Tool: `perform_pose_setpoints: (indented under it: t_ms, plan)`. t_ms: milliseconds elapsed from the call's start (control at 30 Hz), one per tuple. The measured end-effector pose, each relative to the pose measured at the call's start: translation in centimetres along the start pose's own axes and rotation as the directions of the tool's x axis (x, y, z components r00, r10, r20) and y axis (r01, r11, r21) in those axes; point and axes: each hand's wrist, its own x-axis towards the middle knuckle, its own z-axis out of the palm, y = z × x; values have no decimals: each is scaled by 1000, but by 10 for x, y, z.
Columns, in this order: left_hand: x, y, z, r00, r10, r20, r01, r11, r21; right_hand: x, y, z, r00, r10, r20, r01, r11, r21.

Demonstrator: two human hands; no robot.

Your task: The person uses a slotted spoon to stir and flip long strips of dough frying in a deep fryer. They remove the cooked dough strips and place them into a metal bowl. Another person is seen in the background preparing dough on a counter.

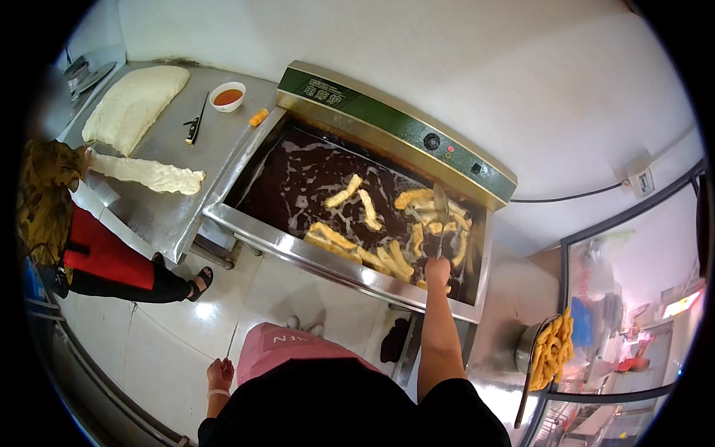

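My right hand (438, 270) is closed on the handle of a metal skimmer ladle (441, 202), whose bowl lies among frying dough sticks (423, 205) at the right end of an electric fryer (313, 274). More pale and golden dough sticks (333, 237) float in dark oil, several along the near wall and two near the middle. Away from the fryer, my left hand (221, 373) hangs low at my left side over the floor. Its fingers are curled, and whether anything is in them cannot be told.
A co-worker (50, 195) stands left, near a dough strip (151, 174) on a metal table (167, 223). A dough slab (137, 103), a knife (195, 120) and a bowl of orange-red liquid (227, 97) lie there. Right of the fryer stands a metal pot (528, 342) with fried dough sticks (552, 351).
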Motion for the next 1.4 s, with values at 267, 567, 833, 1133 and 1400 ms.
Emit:
perform_pose_setpoints:
  t_ms: [267,567,833,1133,1400]
  plan:
    - [-29,-26,-25,985,-38,-166,55,993,104,7,-1,-17,658,407,633,-753,350,558]
    - [-9,-9,13,994,13,-107,-4,997,82,-4,2,-43,259,-124,958,-752,-648,120]
    - [8,-5,41,999,13,-40,-10,996,83,-43,-43,-71,720,383,578,-693,357,626]
    - [51,-28,-28,994,90,63,-103,967,234,-26,-96,-43,682,296,669,-731,247,636]
    - [12,-22,-6,996,14,-92,-6,997,81,-21,-92,-23,526,304,794,-844,70,532]
